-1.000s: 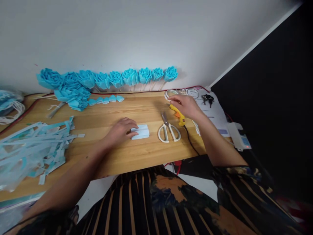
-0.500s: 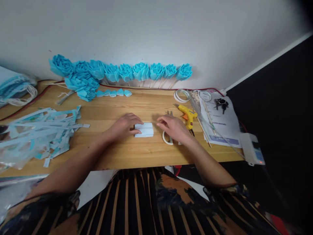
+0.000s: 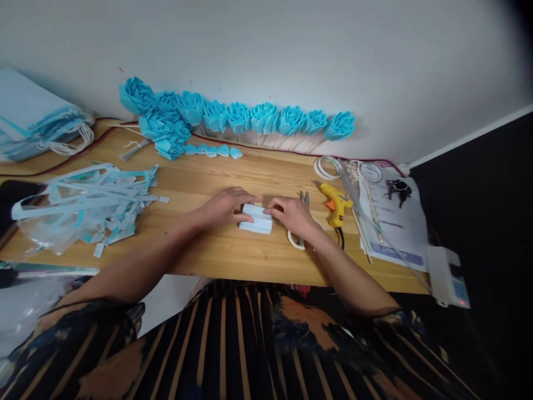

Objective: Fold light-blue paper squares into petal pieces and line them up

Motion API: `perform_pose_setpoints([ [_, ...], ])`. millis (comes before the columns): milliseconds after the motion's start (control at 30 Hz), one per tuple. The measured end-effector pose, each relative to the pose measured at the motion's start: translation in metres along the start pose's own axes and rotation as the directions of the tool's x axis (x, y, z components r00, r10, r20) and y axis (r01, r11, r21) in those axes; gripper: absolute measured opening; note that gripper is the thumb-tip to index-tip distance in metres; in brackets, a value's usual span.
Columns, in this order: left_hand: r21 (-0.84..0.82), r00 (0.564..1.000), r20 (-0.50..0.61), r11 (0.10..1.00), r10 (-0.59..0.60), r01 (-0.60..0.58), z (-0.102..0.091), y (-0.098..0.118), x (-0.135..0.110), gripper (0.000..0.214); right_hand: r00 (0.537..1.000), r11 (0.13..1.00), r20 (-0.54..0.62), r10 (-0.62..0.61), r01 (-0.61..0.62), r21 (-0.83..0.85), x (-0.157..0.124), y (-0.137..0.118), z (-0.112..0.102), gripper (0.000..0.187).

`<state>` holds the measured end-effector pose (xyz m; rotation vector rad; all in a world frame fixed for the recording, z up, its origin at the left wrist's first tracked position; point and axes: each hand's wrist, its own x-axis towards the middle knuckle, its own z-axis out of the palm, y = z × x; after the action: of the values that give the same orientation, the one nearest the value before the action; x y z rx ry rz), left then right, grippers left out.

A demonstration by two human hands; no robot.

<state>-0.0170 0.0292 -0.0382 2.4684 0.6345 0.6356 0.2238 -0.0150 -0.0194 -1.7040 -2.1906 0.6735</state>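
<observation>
One pale wall (image 3: 258, 44) rises behind a wooden surface (image 3: 208, 247); along the far edge of that surface a row of blue flowers (image 3: 264, 118) leans on the wall, crowded at its left end and with thin stems slanting down at its right; a loose heap of pale scraps (image 3: 104, 194) covers much of the left part; nearer the far left corner sits a blue and white bundle (image 3: 37, 122); printed paper (image 3: 395, 222) lies at the right end, with a white box (image 3: 447, 272) just beyond it, showing a red light.

The left hand (image 3: 233, 205) has its grip around the left end of the folded sheet (image 3: 258, 222), thumb on the near side and fingers at the far side; the right hand (image 3: 291, 214) touches the sheet's far right corner with its fingertips, though I cannot tell whether that grip is pinching; the sheet lies between the hands, near the front of the surface; a yellow glue gun (image 3: 335, 201) rests to the right; scissors (image 3: 307, 198), partly hidden, lie beneath the right hand; keys (image 3: 400, 191) lie on the paper; small blue petals (image 3: 212, 151) line up before the flowers.
</observation>
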Motion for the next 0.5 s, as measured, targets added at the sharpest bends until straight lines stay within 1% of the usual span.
perform_pose_setpoints([
  [100, -0.013, 0.999, 0.002, 0.999, -0.032, 0.032, -0.001, 0.001, 0.000, 0.042, 0.997, 0.997, -0.041, -0.071, 0.069, -0.045, -0.003, 0.001, 0.001, 0.014],
  [200, -0.016, 0.998, 0.001, 0.998, -0.065, 0.065, -0.002, 0.003, 0.001, 0.038, 0.982, 0.984, -0.112, -0.151, 0.139, -0.114, -0.006, 0.000, -0.001, 0.015],
  [267, -0.028, 0.995, -0.005, 0.995, -0.096, 0.095, -0.002, 0.004, 0.001, 0.037, 0.960, 0.967, -0.158, -0.232, 0.209, -0.146, -0.009, -0.002, -0.003, 0.017],
  [367, -0.066, 0.992, -0.027, 0.990, -0.127, 0.124, -0.001, 0.006, 0.002, 0.039, 0.915, 0.940, -0.223, -0.338, 0.316, -0.127, -0.013, -0.006, -0.006, 0.015],
  [433, -0.101, 0.993, -0.067, 0.991, -0.094, 0.087, 0.000, 0.006, 0.003, 0.035, 0.889, 0.932, -0.280, -0.362, 0.350, -0.092, -0.015, -0.009, -0.007, 0.012],
  [500, -0.141, 0.990, -0.140, 0.990, -0.033, 0.013, 0.000, 0.006, 0.004, 0.026, 0.876, 0.933, -0.331, -0.351, 0.356, -0.047, -0.016, -0.012, -0.006, 0.010],
])
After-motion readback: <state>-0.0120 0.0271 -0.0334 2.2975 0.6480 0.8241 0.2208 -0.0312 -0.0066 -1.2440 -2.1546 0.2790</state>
